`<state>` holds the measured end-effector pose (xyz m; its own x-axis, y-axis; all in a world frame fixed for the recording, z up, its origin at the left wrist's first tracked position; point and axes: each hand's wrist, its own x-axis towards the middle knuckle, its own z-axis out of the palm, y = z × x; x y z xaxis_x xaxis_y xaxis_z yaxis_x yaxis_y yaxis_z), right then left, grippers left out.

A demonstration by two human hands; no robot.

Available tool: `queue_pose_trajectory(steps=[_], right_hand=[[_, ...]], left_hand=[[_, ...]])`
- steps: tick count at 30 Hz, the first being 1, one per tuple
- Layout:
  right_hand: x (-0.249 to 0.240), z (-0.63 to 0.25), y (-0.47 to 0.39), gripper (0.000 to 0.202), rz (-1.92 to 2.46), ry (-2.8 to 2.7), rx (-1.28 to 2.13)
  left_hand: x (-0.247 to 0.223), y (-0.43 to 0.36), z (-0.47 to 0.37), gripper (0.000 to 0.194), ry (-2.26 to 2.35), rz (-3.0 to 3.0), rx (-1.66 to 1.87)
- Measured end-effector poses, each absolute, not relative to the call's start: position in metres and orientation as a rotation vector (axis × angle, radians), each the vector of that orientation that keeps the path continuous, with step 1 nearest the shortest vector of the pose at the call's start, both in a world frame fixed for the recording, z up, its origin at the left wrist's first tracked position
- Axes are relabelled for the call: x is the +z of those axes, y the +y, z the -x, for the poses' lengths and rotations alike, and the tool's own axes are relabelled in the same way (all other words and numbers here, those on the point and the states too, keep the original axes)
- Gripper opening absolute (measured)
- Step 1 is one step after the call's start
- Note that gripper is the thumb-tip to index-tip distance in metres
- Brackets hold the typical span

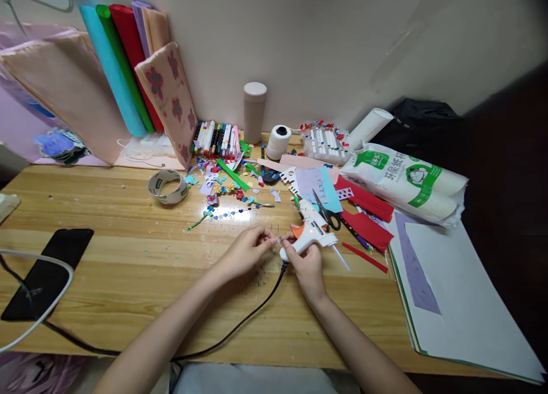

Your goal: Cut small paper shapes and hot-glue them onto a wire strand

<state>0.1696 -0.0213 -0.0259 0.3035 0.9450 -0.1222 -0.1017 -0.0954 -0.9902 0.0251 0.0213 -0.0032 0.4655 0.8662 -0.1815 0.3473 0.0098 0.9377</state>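
My left hand (pixel 248 246) is closed, thumb and finger pinching a tiny pale purple piece (pixel 278 240) too small to make out fully. From the other side, the closed fingertips of my right hand (pixel 309 268) meet the same piece. A white glue gun (pixel 315 229) with an orange trigger lies against my right hand, its handle partly behind the fingers. A clear glue stick (pixel 341 258) sticks out of its back end. Black-handled scissors (pixel 329 214) rest just beyond the gun. A garland of blue paper bits (pixel 231 213) lies beyond my left hand.
A black cord (pixel 252 311) runs from the gun across the table. Around stand a tape roll (pixel 168 187), markers (pixel 218 138), a thread spool (pixel 278 143) and a tumbler (pixel 254 114). Red paper strips (pixel 366 228), bagged paper cups (pixel 406 180) and white sheets (pixel 466 291) lie right.
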Motion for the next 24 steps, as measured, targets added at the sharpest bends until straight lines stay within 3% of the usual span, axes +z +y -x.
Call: queue_pose_trajectory(steps=[13,24], right_hand=[[-0.033,-0.161,-0.029,0.030,1.421,-0.998,1.033],[-0.029,-0.161,-0.029,0.034,1.422,-0.921,1.119]], left_hand=[[-0.005,0.009,-0.020,0.021,1.056,-1.404,0.601],[-0.008,0.012,-0.012,0.019,1.215,-1.373,0.741]])
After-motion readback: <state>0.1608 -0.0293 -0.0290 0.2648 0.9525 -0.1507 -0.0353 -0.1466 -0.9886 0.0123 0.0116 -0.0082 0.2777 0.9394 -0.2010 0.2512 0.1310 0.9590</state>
